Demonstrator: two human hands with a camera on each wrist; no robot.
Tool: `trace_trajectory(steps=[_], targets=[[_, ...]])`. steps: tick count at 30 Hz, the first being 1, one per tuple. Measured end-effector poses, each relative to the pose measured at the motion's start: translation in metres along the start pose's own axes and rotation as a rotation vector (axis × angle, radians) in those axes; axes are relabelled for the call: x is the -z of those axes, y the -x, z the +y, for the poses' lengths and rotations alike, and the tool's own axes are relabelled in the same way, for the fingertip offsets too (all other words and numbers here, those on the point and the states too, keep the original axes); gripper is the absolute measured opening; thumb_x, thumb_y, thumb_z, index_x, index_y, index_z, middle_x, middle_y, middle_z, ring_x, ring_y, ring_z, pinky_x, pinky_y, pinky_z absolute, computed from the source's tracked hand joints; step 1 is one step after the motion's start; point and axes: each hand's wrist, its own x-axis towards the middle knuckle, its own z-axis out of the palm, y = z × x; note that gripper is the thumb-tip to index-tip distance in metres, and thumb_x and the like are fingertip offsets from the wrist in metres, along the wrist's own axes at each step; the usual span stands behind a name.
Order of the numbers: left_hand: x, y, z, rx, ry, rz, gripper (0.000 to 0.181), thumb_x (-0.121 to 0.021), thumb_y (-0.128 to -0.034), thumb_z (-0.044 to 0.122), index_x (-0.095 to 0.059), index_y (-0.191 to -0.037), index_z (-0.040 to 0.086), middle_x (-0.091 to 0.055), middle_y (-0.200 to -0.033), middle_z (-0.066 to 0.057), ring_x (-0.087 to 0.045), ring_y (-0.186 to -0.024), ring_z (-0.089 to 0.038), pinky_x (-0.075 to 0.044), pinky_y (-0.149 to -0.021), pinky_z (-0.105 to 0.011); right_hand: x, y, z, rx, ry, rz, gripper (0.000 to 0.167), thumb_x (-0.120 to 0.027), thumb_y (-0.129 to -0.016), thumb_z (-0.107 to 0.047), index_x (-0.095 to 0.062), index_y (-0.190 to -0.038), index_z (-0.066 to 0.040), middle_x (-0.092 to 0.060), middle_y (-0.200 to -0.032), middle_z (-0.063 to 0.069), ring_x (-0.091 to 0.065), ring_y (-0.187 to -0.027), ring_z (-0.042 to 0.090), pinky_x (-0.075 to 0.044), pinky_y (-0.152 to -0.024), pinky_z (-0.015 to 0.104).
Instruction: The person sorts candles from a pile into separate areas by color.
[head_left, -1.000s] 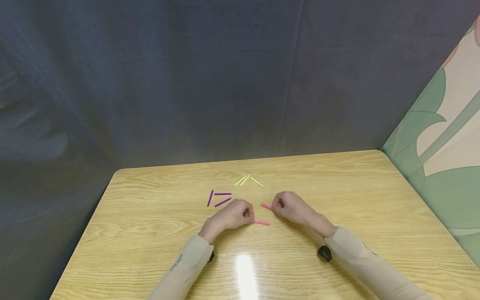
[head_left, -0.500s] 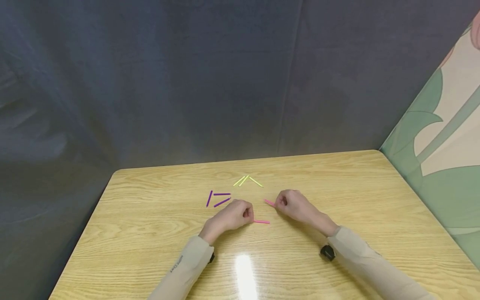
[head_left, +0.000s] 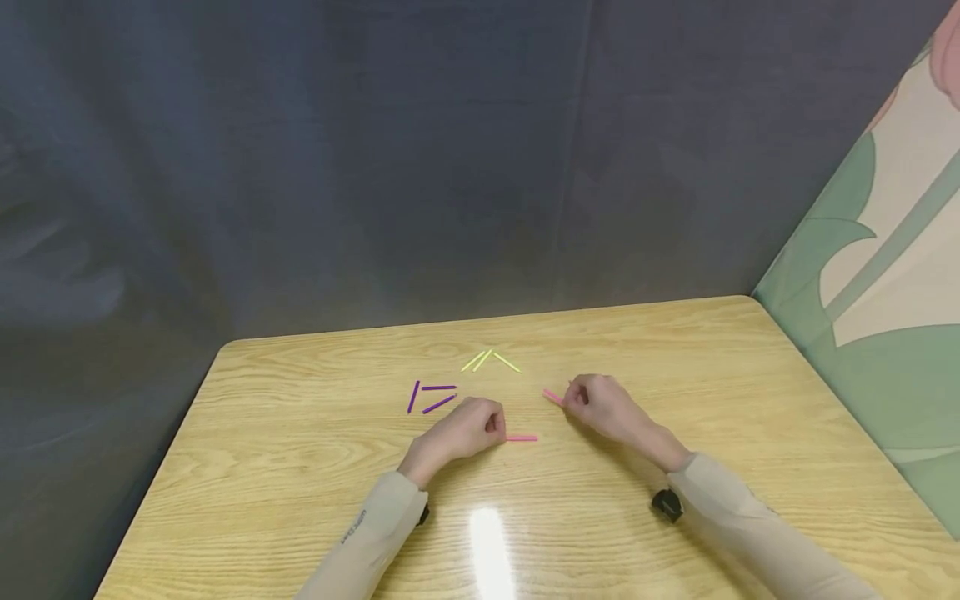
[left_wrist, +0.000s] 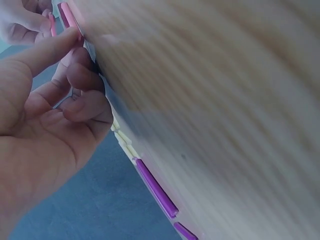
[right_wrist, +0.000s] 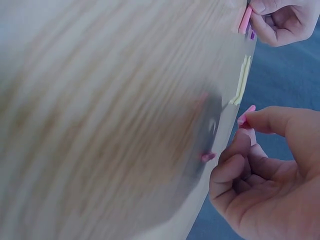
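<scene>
My left hand (head_left: 468,429) pinches one end of a short pink stick (head_left: 522,437), whose free end points right, low over the wooden table. To the right and slightly farther back, my right hand (head_left: 603,408) pinches a second short pink stick (head_left: 552,397), tilted with its free end up and left. In the right wrist view this pink stick (right_wrist: 246,115) sits between thumb and index finger, and a pinkish spot (right_wrist: 207,157) shows on the table; whether it is a reflection or another stick, I cannot tell. The fingers hide parts of both sticks.
Three purple sticks (head_left: 438,387) lie loosely grouped left of my left hand. Farther back, three yellow sticks (head_left: 507,362) form a peak. A dark curtain (head_left: 465,167) hangs behind the wooden table (head_left: 300,433), and a patterned panel (head_left: 885,333) stands at right.
My right hand has moved right and slightly away with its pink stick, widening the gap between the hands. My left hand has barely moved; its stick has turned to lie more level.
</scene>
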Motion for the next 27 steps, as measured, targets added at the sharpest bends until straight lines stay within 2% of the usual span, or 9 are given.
trace_trajectory(steps=[12, 27], targets=[[-0.0007, -0.0001, 0.0013, 0.0, 0.0, -0.022, 0.014, -0.063, -0.0885, 0.002, -0.061, -0.078, 0.011, -0.052, -0.067, 0.006, -0.044, -0.061, -0.005, -0.042, -0.06, -0.02, 0.0059, 0.0025, 0.002, -0.054, 0.035, 0.06, 0.008, -0.059, -0.084, 0.003, -0.066, -0.086, 0.005, -0.06, -0.069, 0.004, -0.047, -0.054, 0.01, -0.041, -0.049, 0.021], [-0.0009, -0.0014, 0.005, -0.005, -0.017, -0.025, 0.015, -0.064, -0.0882, 0.002, -0.06, -0.076, 0.011, -0.051, -0.066, 0.007, -0.044, -0.062, -0.005, -0.041, -0.06, -0.02, 0.0085, 0.006, 0.0085, -0.071, 0.041, 0.097, 0.009, -0.057, -0.082, 0.006, -0.065, -0.083, 0.004, -0.06, -0.069, 0.004, -0.046, -0.054, 0.01, -0.039, -0.047, 0.021]])
